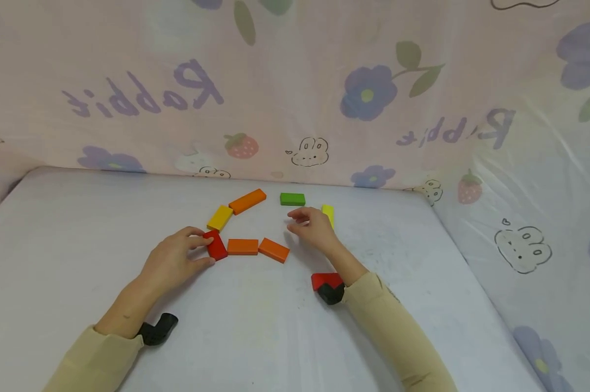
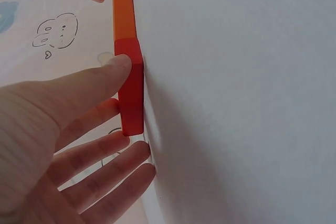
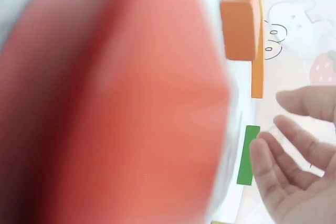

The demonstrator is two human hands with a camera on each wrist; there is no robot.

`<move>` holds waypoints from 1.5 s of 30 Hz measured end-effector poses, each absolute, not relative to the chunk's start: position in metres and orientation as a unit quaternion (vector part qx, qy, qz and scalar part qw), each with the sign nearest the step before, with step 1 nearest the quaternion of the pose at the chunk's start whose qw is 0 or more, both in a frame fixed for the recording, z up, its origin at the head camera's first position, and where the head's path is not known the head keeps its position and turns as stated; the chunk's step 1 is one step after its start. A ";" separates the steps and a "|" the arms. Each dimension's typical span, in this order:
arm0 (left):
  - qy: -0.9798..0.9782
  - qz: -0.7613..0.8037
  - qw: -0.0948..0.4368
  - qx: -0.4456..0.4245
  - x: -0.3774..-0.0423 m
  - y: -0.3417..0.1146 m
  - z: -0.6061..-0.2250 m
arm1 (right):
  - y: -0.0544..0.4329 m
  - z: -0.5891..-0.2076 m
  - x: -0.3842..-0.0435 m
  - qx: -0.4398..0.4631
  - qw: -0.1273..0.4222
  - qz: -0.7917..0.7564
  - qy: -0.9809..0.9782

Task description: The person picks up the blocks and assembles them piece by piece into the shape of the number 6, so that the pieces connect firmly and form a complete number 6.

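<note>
My left hand (image 1: 170, 261) pinches a red block (image 1: 216, 246) at the left corner of a ring of flat coloured blocks. In the left wrist view its thumb presses on the red block (image 2: 131, 87), while the lower fingers spread free. My right hand (image 1: 314, 228) hovers inside the ring's right side, fingers loosely bent and holding nothing. Beyond its fingertips lies a green block (image 1: 292, 199); a yellow-green block (image 1: 327, 213) is partly hidden behind the hand. Two orange blocks, one (image 1: 243, 247) beside the red block and another (image 1: 274, 250) to its right, form the near row.
A yellow block (image 1: 220, 218) and a long orange block (image 1: 247, 201) make the ring's far left side. Another red block (image 1: 324, 280) lies by the right wrist, partly covered by a black wrist piece. A printed curtain (image 1: 275, 98) stands behind the white tabletop (image 1: 236, 332).
</note>
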State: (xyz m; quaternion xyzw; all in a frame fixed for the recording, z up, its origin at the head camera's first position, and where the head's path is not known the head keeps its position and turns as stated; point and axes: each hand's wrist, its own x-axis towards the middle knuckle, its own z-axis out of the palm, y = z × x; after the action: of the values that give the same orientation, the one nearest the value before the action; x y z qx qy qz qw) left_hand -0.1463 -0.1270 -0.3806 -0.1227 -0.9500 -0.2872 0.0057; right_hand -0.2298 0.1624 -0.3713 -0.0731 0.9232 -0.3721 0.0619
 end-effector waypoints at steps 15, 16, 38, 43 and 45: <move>-0.950 -0.285 0.009 -0.125 -0.145 -0.127 -0.381 | 0.153 -0.364 -0.256 -0.002 0.028 -0.361 0.932; -0.950 -0.285 0.009 -0.125 -0.145 -0.127 -0.381 | 0.153 -0.364 -0.257 -0.002 0.023 -0.362 0.932; -0.950 -0.285 0.015 -0.126 -0.145 -0.127 -0.380 | 0.147 -0.373 -0.277 0.032 0.049 -0.352 0.934; -0.949 -0.287 0.016 -0.128 -0.145 -0.127 -0.380 | 0.146 -0.373 -0.278 0.039 0.034 -0.347 0.936; -0.950 -0.286 0.015 -0.125 -0.145 -0.128 -0.380 | 0.146 -0.373 -0.278 0.044 0.034 -0.345 0.937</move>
State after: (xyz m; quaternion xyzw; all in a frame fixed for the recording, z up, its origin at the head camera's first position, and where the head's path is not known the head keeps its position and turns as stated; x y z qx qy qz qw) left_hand -0.1449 -0.1277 -0.3799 -0.1253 -0.9500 -0.2855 0.0152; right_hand -0.2782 0.1462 -0.3735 0.0438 0.9370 -0.3450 0.0341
